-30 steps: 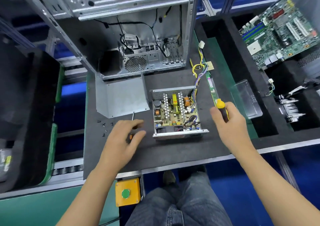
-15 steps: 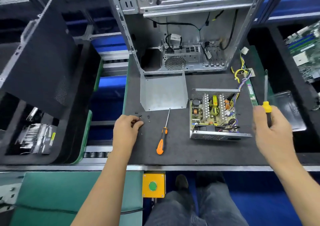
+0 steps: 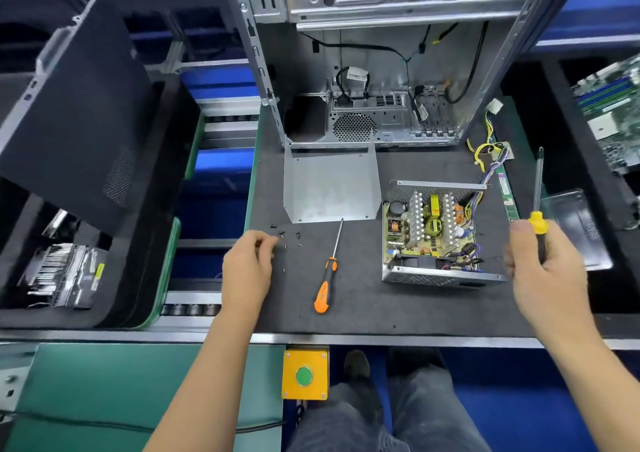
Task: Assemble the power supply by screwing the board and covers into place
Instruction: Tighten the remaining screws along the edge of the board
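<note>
The open power supply (image 3: pixel 433 233) sits on the black mat, its circuit board exposed inside the metal housing. Its bent metal cover (image 3: pixel 330 188) lies to the left of it. Several small black screws (image 3: pixel 289 238) are scattered on the mat at the left. My left hand (image 3: pixel 247 268) rests over those screws with fingers curled at them; whether it pinches one is hidden. My right hand (image 3: pixel 543 268) grips a yellow-handled screwdriver (image 3: pixel 538 205), shaft pointing up, to the right of the supply. An orange-handled screwdriver (image 3: pixel 327 275) lies loose between my hands.
An open computer case (image 3: pixel 374 70) stands behind the mat. A black side panel (image 3: pixel 76 112) leans at the left above a tray. A motherboard (image 3: pixel 613 115) lies at far right. A yellow box with a green button (image 3: pixel 304 375) hangs below the table edge.
My left hand left the orange screwdriver and moved left to the scattered screws. My right hand lifted the yellow screwdriver upright. The view swung to the left.
</note>
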Motion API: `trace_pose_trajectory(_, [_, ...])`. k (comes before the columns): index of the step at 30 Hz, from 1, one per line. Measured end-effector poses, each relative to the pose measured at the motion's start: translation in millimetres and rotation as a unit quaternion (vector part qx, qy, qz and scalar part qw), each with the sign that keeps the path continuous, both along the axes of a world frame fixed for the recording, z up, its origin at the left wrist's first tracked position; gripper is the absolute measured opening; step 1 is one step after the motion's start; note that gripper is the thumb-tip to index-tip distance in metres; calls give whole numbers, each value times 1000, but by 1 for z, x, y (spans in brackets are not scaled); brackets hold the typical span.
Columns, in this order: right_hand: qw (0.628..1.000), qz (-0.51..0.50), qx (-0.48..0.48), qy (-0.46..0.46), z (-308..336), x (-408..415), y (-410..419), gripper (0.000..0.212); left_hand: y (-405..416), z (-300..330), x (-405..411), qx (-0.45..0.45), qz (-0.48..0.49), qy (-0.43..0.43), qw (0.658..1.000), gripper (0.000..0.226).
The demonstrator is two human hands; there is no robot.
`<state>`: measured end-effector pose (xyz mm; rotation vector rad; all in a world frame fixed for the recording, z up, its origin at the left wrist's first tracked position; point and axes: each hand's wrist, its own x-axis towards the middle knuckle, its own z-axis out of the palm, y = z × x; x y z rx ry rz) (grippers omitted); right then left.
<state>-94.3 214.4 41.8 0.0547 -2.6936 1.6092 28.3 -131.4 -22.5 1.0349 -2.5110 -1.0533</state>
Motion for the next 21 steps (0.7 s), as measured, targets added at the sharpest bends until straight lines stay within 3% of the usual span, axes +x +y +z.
trace_pose_trajectory(2, [1000, 2, -8, -1, 0, -1, -2, 60, -4, 3, -9, 16, 25, 24, 999, 5])
trace_pose_trajectory(9, [1000, 26, 1, 8, 0, 4, -6, 55, -10, 2, -37, -62, -54, -54, 995, 12])
trace_pose_trajectory(14, [999, 33, 4, 6, 2, 5, -8, 51, -8, -1, -40, -103, -114, -65, 986, 15])
trace_pose_trajectory(17, [1000, 26, -2, 3, 0, 3, -8, 55, -10, 0, -39, -14, -18, -31, 999, 14])
trace_pose_trajectory(19, [1000, 20, -3, 3, -2, 1, -8, 52, -14, 0, -39, 107, 77, 37, 991, 15])
trace_pose_trajectory(21, [1000, 18, -4, 8, -3, -2, -7, 49, -17, 3, -43, 321, 160, 139, 923, 18])
